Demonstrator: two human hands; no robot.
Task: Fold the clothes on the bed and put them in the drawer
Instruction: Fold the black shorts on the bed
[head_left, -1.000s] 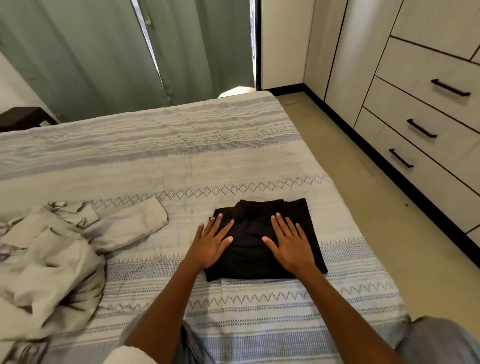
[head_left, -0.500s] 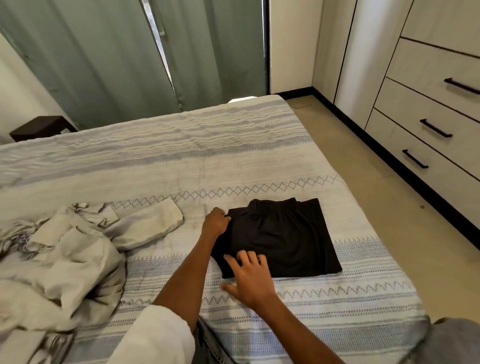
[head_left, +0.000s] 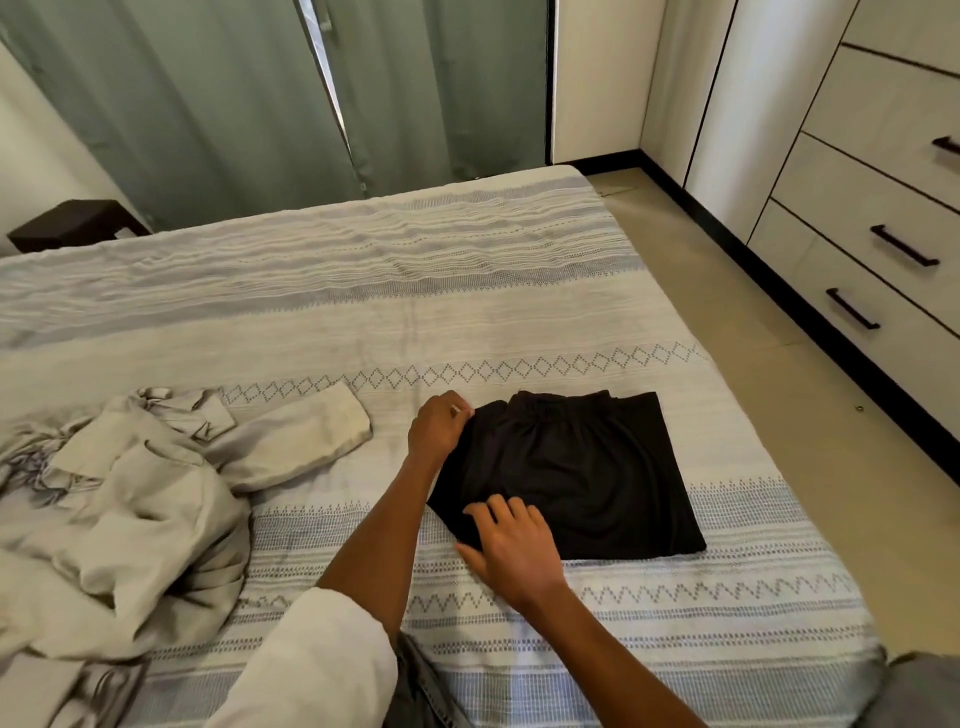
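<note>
A folded black garment (head_left: 587, 467) lies flat on the patterned bed cover (head_left: 467, 312), near the bed's right edge. My left hand (head_left: 436, 428) is closed on the garment's far left corner. My right hand (head_left: 511, 545) rests at its near left corner, fingers curled onto the cloth's edge. A crumpled beige garment (head_left: 130, 509) lies in a heap at the left of the bed, one sleeve stretched toward the black one.
A white drawer unit (head_left: 883, 218) with black handles, all drawers shut, stands at the right across a strip of tan floor (head_left: 779, 389). Green curtains (head_left: 234, 104) hang behind the bed. A dark side table (head_left: 72, 223) sits at the far left.
Both hands lay flat on top of the black garment a second ago. They have moved to its left side, left hand to the far corner, right hand to the near corner.
</note>
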